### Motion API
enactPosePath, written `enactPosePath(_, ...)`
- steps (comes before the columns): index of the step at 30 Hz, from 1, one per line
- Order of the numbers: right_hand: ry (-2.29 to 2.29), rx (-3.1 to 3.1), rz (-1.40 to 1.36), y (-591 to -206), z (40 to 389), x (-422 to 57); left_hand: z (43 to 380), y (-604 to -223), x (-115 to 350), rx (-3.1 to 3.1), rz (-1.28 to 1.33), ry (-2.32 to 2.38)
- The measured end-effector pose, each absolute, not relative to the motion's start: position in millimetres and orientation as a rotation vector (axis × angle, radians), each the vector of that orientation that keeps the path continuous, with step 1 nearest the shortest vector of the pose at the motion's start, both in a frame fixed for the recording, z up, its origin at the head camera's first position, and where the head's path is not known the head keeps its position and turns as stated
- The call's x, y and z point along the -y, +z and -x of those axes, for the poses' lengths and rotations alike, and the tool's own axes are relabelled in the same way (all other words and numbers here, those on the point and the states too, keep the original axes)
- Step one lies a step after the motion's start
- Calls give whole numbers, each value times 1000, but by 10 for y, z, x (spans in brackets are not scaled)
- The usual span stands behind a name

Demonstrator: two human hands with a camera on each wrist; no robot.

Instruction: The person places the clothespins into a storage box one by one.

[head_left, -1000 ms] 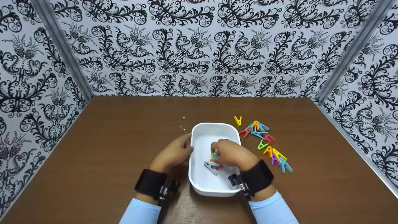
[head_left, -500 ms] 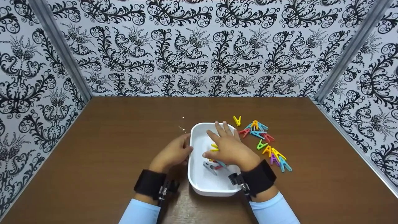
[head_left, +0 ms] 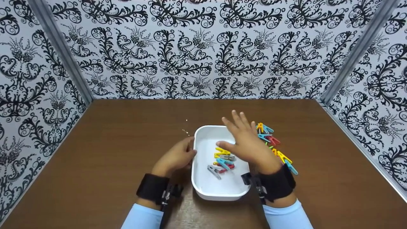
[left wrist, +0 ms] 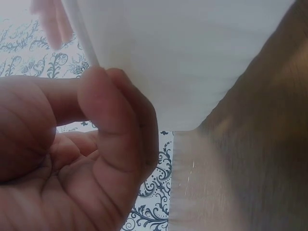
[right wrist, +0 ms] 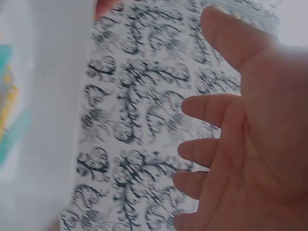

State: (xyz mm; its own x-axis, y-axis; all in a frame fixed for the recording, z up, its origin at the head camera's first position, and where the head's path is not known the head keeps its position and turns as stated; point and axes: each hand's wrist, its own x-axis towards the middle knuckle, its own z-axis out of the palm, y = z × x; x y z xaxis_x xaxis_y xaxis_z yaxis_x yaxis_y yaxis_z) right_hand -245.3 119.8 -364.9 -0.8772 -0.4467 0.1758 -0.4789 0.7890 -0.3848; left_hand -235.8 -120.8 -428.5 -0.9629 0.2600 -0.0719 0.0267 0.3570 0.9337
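My left hand (head_left: 175, 158) grips the left rim of a white plastic tub (head_left: 203, 181); in the left wrist view its curled fingers (left wrist: 115, 130) meet the tub's edge. Inside the tub lies a small group of clothespins: a blue clothespin (head_left: 224, 163) on top, a grey clothespin (head_left: 214, 172) nearest the front, and yellow and red ones beside them. Over the tub's right rim hovers my right hand (head_left: 249, 146), fingers spread and holding nothing. The right wrist view shows its palm bare and apart from the tub wall (right wrist: 48, 120).
Right of the tub, more clothespins lie loose on the brown table (head_left: 127, 127), including an orange clothespin (head_left: 260, 127), a red clothespin (head_left: 273, 140) and a blue clothespin (head_left: 291, 167). My right hand covers part of this pile. Patterned walls (head_left: 203, 63) enclose the table's back and sides.
My right hand has let go of a blue clothespin in the tub, spread its fingers, and lifted away toward the right. The left hand has stayed on the rim.
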Motion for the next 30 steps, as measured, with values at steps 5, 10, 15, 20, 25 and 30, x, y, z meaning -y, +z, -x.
enactPosePath(5,677,2868,-717,-3589,2498,-1452,2354,-4272,1202,-2409,-236,1655)
enactPosePath(10,640,2903,-641,-3638,2577,-1817,2355,-4281,1186,-2396,-251,1651)
enactPosePath(15,542,2940,-620,-3769,2634,-2208,2356,-4300,1180,-2388,-242,1653)
enactPosePath(20,461,3051,-583,-3916,2670,-2534,2356,-4299,1181,-2374,-206,1677)
enactPosePath(25,480,3194,-540,-4063,2736,-2713,2361,-4296,1180,-2379,-199,1683)
enactPosePath(30,525,3251,-520,-4183,2813,-2763,2361,-4297,1181,-2401,-221,1660)
